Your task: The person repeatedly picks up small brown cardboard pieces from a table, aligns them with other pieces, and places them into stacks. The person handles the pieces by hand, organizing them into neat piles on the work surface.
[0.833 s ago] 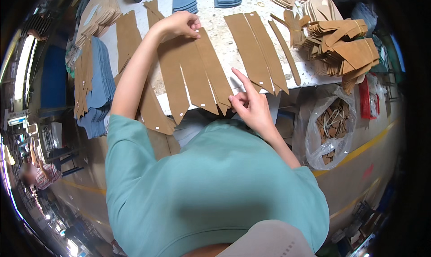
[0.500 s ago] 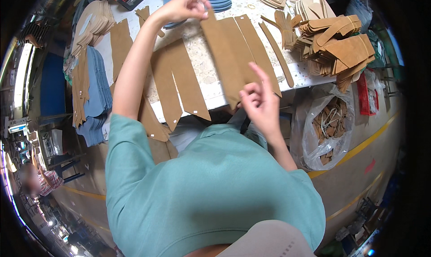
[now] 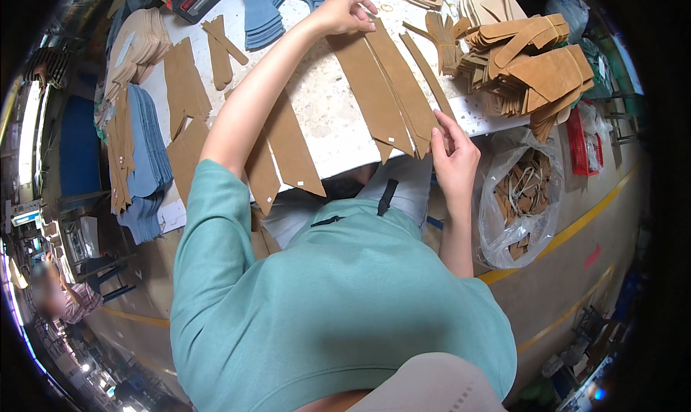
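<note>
Brown suede-like panels with angled lower ends lie on the white table. My left hand reaches far across, thumb and fingers closed at the top end of the right-hand brown panel. Low on that panel's right edge, my right hand has its thumb and index finger at the border, the other fingers curled. Directly left of it lies another brown panel, with a small white mark near its lower end. A further pair of brown panels hangs over the front edge, partly behind my left forearm.
Brown pieces are piled at the right, beside a narrow brown strip. Blue stacks and beige stacks stand behind and left. A clear bag of scraps and a red basket stand at right.
The lifted brown panel has moved right and now lies along the right-hand pair. Both hands shifted right, and my right fingers came to the panel's edge.
</note>
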`<state>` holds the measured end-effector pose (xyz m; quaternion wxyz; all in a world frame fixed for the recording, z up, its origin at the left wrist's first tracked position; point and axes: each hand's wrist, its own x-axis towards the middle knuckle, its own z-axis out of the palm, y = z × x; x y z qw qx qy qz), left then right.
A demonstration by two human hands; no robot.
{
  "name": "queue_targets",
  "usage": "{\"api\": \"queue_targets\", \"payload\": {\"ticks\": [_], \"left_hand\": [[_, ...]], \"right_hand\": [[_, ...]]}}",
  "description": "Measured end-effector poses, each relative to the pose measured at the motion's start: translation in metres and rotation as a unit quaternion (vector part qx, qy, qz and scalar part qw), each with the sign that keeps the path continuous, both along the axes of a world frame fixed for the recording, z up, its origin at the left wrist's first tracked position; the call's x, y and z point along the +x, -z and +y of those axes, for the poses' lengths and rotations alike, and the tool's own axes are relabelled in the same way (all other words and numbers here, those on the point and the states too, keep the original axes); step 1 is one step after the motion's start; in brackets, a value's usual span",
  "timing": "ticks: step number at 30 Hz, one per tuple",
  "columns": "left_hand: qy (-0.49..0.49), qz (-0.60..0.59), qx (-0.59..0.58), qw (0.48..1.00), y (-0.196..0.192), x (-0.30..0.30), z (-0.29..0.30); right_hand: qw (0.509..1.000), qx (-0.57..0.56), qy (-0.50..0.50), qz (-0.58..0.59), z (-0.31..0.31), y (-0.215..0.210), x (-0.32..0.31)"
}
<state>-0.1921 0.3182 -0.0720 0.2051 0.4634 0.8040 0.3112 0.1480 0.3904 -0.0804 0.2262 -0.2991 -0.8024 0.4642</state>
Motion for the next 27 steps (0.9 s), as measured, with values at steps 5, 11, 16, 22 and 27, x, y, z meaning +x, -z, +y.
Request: {"api": "queue_targets", "payload": {"ticks": [5,11,16,22,27], "left_hand": [[0.009,0.084,0.045,0.995,-0.001,0.001,-0.003],[-0.052,0.127,0.149,0.979,-0.060,-0.005,-0.071],[-0.057,0.149,0.010,0.987,-0.081,-0.010,-0.147],[-0.073,0.042,-0.068,0.994,-0.052,0.011,-0.210],[-0.056,0.096,-0.068,0.992,-0.028,0.025,-0.216]], "right_hand": [[0.985,0.157,-0.002,-0.064,-0.002,-0.011,0.001],[0.972,0.225,0.004,-0.074,-0.005,-0.016,-0.004],[0.953,0.290,-0.084,-0.019,0.003,-0.014,-0.034],[0.939,0.316,-0.095,-0.101,-0.011,-0.009,-0.063],[0.967,0.227,-0.113,-0.013,-0.031,-0.029,-0.046]]}}
